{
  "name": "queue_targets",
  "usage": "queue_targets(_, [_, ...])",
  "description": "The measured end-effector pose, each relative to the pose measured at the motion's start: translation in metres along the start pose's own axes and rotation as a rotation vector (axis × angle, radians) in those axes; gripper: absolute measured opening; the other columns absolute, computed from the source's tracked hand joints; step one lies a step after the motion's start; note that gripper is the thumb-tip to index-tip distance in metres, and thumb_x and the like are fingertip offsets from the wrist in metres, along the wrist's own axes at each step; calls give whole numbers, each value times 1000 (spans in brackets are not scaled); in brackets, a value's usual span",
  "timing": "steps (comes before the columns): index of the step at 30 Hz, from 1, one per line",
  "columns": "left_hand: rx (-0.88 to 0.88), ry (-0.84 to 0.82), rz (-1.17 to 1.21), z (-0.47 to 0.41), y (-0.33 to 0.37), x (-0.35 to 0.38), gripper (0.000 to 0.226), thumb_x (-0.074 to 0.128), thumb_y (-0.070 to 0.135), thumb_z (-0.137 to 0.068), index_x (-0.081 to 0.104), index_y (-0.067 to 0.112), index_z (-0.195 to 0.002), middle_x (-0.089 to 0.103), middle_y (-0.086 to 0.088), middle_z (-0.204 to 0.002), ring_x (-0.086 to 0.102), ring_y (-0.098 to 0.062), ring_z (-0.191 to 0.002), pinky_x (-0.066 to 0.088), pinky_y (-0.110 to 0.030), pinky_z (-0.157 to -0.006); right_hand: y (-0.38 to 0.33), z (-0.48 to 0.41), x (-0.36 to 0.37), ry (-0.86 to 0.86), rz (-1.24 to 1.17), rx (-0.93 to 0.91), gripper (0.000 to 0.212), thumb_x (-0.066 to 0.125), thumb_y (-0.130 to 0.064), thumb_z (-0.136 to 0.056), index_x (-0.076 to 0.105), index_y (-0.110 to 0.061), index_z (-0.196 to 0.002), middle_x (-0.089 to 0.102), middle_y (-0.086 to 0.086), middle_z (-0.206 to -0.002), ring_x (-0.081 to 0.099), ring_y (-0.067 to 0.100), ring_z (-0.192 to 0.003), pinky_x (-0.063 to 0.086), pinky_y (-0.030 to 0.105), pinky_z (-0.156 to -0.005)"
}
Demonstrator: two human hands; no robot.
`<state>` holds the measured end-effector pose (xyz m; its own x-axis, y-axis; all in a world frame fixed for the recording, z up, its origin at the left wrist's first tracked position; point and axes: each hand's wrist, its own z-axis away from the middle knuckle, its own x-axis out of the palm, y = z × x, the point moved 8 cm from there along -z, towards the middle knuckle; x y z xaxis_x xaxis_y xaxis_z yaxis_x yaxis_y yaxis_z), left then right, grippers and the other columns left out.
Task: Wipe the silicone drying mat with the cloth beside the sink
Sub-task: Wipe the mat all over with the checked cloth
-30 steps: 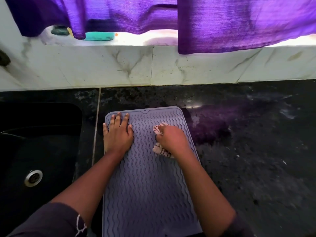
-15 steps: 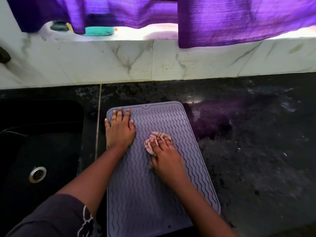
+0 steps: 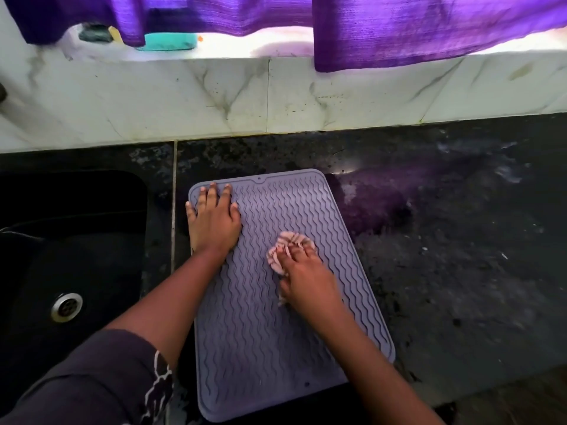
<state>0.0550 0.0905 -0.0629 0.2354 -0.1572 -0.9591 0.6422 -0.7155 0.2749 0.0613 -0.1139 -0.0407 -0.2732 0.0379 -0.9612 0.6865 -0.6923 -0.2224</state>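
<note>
A lavender-grey silicone drying mat (image 3: pixel 251 348) with wavy ridges lies on the black counter, just right of the sink. My left hand (image 3: pixel 213 220) rests flat on the mat's far left corner, fingers spread, pinning it down. My right hand (image 3: pixel 306 280) presses a small bunched pinkish striped cloth (image 3: pixel 290 242) against the mat's middle, right of centre. Most of the cloth is hidden under my fingers and palm; only its far edge shows.
A black sink (image 3: pixel 70 246) with a metal drain (image 3: pixel 66 306) lies to the left. A white marble backsplash (image 3: pixel 276 96) runs behind, with a purple curtain (image 3: pixel 399 29) above. On the sill sit a teal soap dish (image 3: pixel 170 41) and a dark scrubber (image 3: pixel 93 33). Speckled black counter (image 3: pixel 460 240) extends to the right.
My right hand slid the cloth from the mat's upper right toward me and toward the middle, then slightly right again. My left hand has stayed at the far left corner.
</note>
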Motion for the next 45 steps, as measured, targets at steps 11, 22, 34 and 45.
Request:
queue_targets(11, [174, -34, 37, 70, 19, -16, 50, 38, 39, -95, 32, 26, -143, 21, -7, -156, 10, -24, -145, -1, -48, -114, 11, -39, -4, 110, -61, -5, 56, 45, -36, -89, 29, -28, -142, 27, 2, -152, 13, 25, -140, 14, 49, -110])
queue_targets(22, [145, -73, -13, 132, 12, -3, 55, 22, 45, -97, 13, 29, -149, 12, -6, -158, 5, -22, -146, -1, -45, -115, 3, 20, -5, -9, 40, -60, 39, 51, -35, -89, 52, -23, -126, 61, 5, -115, 55, 22, -104, 49, 37, -83])
queue_targets(34, [141, -57, 2, 132, 12, -4, 56, 20, 46, -95, 16, 28, -148, 13, -5, -158, 6, -22, -146, -2, -45, -114, -1, 26, -1, -101, -18, -98, 50, 42, -36, -93, 31, -28, -142, 23, 1, -153, 18, 25, -139, 24, 45, -110])
queue_targets(45, [134, -54, 6, 132, 14, -6, 54, 22, 45, -97, 17, 28, -148, 15, -4, -158, 8, -22, -146, 3, -47, -116, -4, 25, 1, 10, -120, -15, 52, 44, -36, -93, 28, -31, -142, 28, -1, -151, 19, 24, -139, 18, 45, -111])
